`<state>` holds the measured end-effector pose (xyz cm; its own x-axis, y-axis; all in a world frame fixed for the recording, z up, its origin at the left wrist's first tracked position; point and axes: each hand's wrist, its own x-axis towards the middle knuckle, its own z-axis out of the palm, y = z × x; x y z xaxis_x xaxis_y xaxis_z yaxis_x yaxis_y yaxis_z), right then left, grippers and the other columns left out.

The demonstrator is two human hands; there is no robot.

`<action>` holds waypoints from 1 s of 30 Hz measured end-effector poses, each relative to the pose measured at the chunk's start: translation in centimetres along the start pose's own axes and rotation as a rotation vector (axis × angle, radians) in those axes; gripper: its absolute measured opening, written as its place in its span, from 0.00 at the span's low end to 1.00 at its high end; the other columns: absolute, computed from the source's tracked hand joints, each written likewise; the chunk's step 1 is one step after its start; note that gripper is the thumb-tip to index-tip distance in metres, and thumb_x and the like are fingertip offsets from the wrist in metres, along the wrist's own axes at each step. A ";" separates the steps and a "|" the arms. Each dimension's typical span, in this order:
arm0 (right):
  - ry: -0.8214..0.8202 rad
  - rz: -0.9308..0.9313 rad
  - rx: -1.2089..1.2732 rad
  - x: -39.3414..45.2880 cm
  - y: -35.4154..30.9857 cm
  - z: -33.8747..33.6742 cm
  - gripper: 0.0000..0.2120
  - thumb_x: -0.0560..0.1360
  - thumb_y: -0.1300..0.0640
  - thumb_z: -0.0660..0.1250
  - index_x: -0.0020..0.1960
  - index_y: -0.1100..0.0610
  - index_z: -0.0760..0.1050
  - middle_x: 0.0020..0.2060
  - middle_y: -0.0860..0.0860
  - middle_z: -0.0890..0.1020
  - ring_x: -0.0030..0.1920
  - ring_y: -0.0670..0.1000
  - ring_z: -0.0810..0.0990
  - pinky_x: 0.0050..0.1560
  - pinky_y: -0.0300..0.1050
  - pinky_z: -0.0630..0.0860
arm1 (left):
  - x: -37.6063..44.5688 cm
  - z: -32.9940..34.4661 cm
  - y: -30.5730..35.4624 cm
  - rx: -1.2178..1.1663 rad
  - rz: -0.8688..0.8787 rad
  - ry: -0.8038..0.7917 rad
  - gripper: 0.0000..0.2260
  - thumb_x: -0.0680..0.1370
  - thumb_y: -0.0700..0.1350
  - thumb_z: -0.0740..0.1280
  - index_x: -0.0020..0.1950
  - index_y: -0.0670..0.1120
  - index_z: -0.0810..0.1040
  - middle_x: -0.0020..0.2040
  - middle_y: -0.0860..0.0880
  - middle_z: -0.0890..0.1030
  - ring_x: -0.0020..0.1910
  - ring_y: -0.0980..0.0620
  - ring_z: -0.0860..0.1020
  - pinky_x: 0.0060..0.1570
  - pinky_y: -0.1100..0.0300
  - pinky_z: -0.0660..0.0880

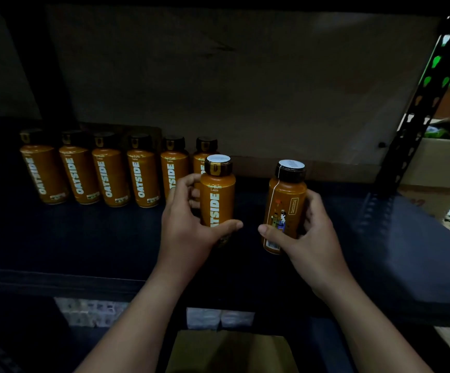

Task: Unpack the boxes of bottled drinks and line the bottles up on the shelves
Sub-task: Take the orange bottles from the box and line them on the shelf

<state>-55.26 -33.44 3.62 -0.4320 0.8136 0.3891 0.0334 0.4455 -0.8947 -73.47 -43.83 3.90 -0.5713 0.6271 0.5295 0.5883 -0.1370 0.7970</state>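
Several orange bottles with black caps and white OATSIDE lettering stand in a row at the back left of a dark shelf. My left hand grips one more orange bottle upright, just in front of the row's right end. My right hand grips another orange bottle, its back label with a barcode facing me, a little to the right. Both held bottles have white cap tops.
A black perforated shelf post rises at the right, with cardboard boxes beyond it. An open cardboard box sits below the shelf edge, between my forearms. Brown board backs the shelf. The shelf's right half is bare.
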 end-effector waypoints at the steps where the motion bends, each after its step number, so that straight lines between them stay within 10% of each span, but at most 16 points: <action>1: -0.001 0.001 -0.006 0.0 -0.1 0.0 0.38 0.67 0.54 0.81 0.69 0.38 0.64 0.58 0.33 0.77 0.57 0.30 0.76 0.52 0.37 0.76 | -0.1 0.1 -0.1 0.010 0.014 0.026 0.42 0.61 0.53 0.84 0.69 0.59 0.66 0.62 0.54 0.74 0.58 0.56 0.76 0.50 0.60 0.78; 8: 0.064 0.026 -0.219 -0.1 -0.2 0.3 0.49 0.59 0.42 0.83 0.73 0.40 0.60 0.68 0.42 0.67 0.69 0.45 0.68 0.66 0.49 0.73 | -0.2 0.2 -0.3 0.030 0.052 0.045 0.41 0.62 0.54 0.84 0.68 0.59 0.66 0.61 0.54 0.73 0.56 0.61 0.75 0.46 0.70 0.74; 18: -0.046 0.084 -0.122 0.1 -0.5 0.0 0.38 0.70 0.63 0.77 0.70 0.41 0.63 0.54 0.35 0.75 0.51 0.32 0.76 0.50 0.34 0.76 | -0.1 0.2 0.0 0.010 0.061 0.025 0.40 0.62 0.51 0.84 0.66 0.59 0.64 0.61 0.54 0.72 0.54 0.75 0.71 0.46 0.80 0.70; 23: 0.074 0.056 -0.246 -0.2 -0.4 0.4 0.47 0.62 0.43 0.82 0.74 0.41 0.59 0.68 0.43 0.70 0.68 0.46 0.70 0.65 0.50 0.73 | -0.1 0.3 -0.1 0.024 0.058 0.026 0.40 0.62 0.52 0.84 0.66 0.61 0.64 0.62 0.54 0.72 0.55 0.72 0.71 0.46 0.79 0.70; 30: 0.001 0.104 -0.119 -0.1 -0.6 0.0 0.39 0.69 0.58 0.79 0.70 0.39 0.60 0.55 0.35 0.74 0.51 0.29 0.75 0.41 0.25 0.73 | -0.1 0.2 0.1 0.031 0.049 0.022 0.40 0.63 0.52 0.84 0.66 0.61 0.64 0.62 0.55 0.72 0.56 0.68 0.73 0.44 0.75 0.72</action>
<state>-55.25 -33.78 4.12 -0.4195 0.8582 0.2957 0.1848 0.3997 -0.8978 -73.24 -43.77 3.86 -0.5536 0.6030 0.5744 0.6335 -0.1429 0.7605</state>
